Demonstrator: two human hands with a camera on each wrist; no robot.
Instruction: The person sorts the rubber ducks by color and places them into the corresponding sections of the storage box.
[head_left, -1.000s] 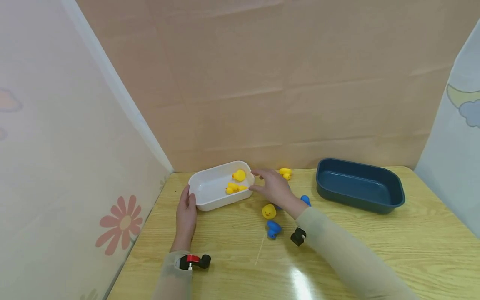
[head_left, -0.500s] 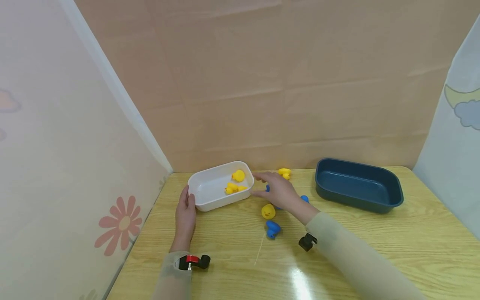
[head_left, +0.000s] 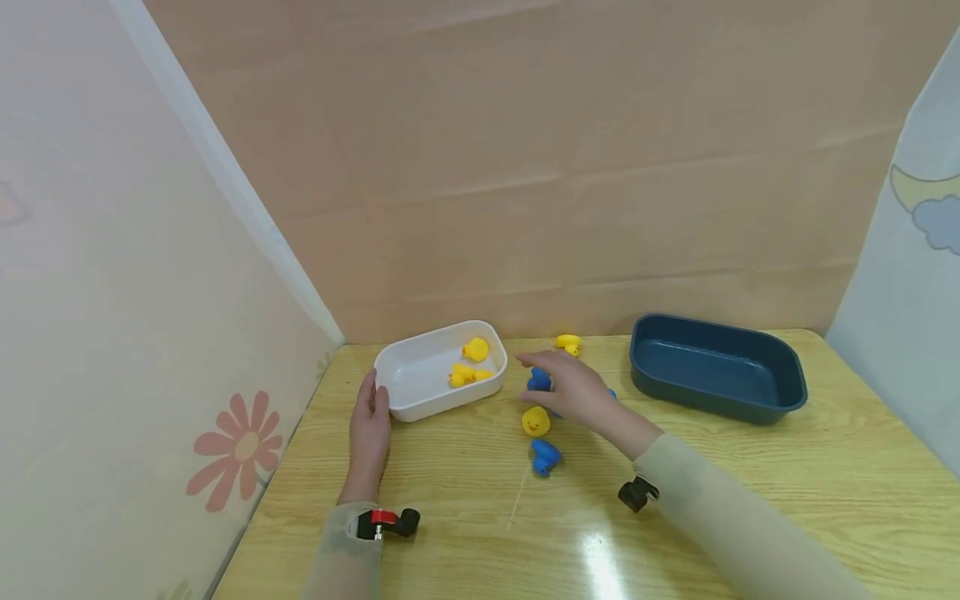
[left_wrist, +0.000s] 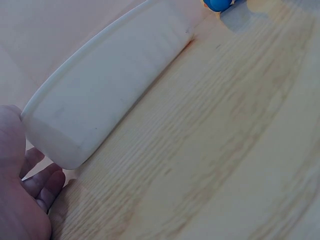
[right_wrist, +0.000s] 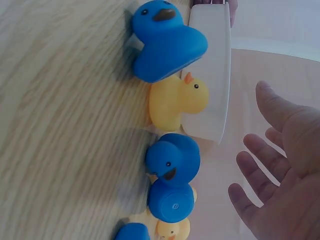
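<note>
Head view.
White tray: on the table, left of centre; long axis slanting from near left to far right. Contents: three yellow ducks toward its right end, the rearmost with beak to the left.
Left hand: at the tray's left end, thumb and fingers set round the near corner, slightly parted.
Right hand: right of the tray, thumb and fingers widely parted, holding nothing.
Middle blue duck: partly seen in the gap between that thumb and fingers.
Upright yellow duck: just nearer, beak toward the wearer.
Near blue duck: tipped, head toward the near edge.
Far yellow duck: by the back wall, head to the near right.
Dark blue tray: at right, long axis slanting from far left to near right.

Left wrist view.
White tray: long side shown, axis running lower left to upper right; left fingers bent at its lower corner.

Right wrist view.
Right hand: palm and spread fingers, apart from the ducks.
Near blue duck: flat base off the tabletop.
Base-out blue duck: underside showing, against the middle blue duck.
</note>
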